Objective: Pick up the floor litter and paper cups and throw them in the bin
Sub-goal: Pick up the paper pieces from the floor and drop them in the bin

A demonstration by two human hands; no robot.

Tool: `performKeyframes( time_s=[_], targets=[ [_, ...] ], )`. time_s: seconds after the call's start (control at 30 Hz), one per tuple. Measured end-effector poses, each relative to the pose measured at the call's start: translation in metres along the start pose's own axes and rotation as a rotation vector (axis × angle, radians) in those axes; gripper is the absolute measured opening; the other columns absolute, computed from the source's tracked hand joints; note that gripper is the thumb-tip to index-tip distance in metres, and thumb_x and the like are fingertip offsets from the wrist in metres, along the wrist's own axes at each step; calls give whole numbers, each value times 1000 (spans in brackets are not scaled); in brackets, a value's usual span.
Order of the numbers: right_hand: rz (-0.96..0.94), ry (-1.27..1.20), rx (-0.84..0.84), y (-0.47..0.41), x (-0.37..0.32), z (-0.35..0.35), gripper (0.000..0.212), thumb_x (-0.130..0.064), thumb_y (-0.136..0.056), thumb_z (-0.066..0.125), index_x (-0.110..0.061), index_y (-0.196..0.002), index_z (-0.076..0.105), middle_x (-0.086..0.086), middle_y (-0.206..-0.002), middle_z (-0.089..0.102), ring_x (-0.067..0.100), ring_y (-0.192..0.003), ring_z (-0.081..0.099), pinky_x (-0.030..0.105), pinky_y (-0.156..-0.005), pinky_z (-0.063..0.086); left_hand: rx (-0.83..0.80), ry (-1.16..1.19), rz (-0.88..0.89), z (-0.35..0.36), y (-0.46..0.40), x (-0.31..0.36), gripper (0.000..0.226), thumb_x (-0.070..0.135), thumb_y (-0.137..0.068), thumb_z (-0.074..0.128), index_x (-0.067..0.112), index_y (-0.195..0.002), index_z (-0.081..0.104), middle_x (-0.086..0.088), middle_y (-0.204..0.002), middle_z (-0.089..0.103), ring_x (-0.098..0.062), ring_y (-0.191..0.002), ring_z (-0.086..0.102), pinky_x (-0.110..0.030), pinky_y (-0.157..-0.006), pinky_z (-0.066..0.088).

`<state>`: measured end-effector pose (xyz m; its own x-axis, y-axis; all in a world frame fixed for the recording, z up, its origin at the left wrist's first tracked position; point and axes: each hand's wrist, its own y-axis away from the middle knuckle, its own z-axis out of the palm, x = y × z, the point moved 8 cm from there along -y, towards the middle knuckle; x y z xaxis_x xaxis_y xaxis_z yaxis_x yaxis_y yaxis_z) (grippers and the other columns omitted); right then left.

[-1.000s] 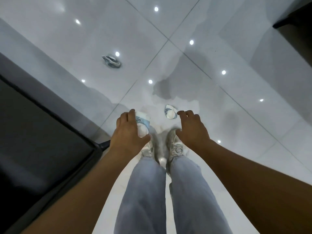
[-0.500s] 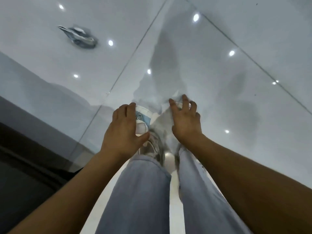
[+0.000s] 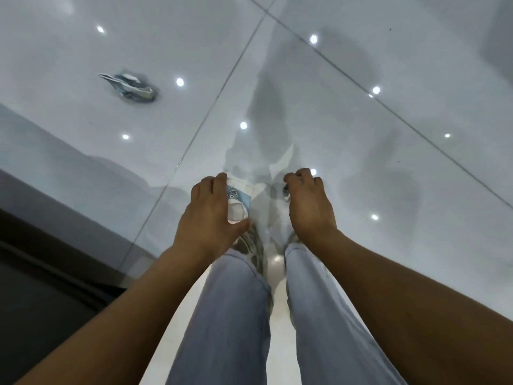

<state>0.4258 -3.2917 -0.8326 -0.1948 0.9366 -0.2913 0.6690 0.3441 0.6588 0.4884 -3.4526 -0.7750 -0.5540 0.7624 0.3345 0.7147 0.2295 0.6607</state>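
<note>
My left hand (image 3: 205,215) grips a white paper cup (image 3: 239,202) with a blue cartoon print, just above my left shoe. Beside it, my right hand (image 3: 308,207) is down at the floor, its fingers curled round a second, crushed white cup (image 3: 286,192). Only a small edge of that cup shows under the fingertips. A crumpled silver-blue piece of litter (image 3: 130,87) lies on the glossy white tiles at the far left. No bin is in view.
A dark piece of furniture (image 3: 41,287) runs along the left edge, close to my left arm. My legs in light jeans and my shoes (image 3: 251,247) stand below both hands. Glossy floor tiles (image 3: 388,162) reflect ceiling lights.
I have bent lower toward the floor. My right hand reached onto the crushed cup and its fingers have curled round it. My left hand keeps holding the printed cup.
</note>
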Motion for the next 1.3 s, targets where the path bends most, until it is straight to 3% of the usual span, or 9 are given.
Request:
performKeyframes(
  time_s=[0.2,0.43,0.57,0.7,1.0,1.3],
  targets=[
    [48,-213,68,63,-18,-98,47,1,-86,54,-17,-129,50,6,-132,44,23,-108,47,31,-80,49,-17,-20,13,-59,52,51,87,37,-70,78,11,-138,32,-7,-128,43,-24,-118,38,-35,-84,43],
    [88,-316,90,177,-60,-259,56,-8,-83,61,-17,-134,43,5,-135,37,27,-112,46,37,-86,49,-33,-101,41,-182,138,139,88,40,-72,77,8,-139,30,-11,-130,41,-27,-122,36,-39,-90,42],
    [133,-268,124,250,-82,-347,56,-7,-82,65,-18,-131,41,4,-132,36,25,-110,44,36,-75,49,-26,-112,88,-257,190,194,85,37,-70,79,8,-135,33,-13,-128,41,-30,-122,35,-42,-90,42],
    [231,-234,208,321,-85,-400,53,-3,-81,61,-19,-127,40,3,-127,36,24,-104,44,32,-63,40,1,-175,211,-301,236,245,84,36,-68,79,8,-133,35,-13,-126,42,-29,-120,37,-39,-86,42],
    [466,-320,314,491,-75,-422,63,-8,-80,65,-17,-135,34,6,-133,34,27,-111,43,32,-65,42,-33,-404,589,-316,366,338,87,40,-69,77,8,-136,32,-11,-126,43,-28,-120,38,-37,-85,43],
    [713,-375,397,654,-15,-365,57,-12,-80,67,-15,-129,38,8,-126,43,27,-103,52,34,-75,45,-201,-742,894,-226,498,411,85,44,-71,76,11,-135,32,-8,-128,44,-24,-117,42,-34,-85,45]
  ],
)
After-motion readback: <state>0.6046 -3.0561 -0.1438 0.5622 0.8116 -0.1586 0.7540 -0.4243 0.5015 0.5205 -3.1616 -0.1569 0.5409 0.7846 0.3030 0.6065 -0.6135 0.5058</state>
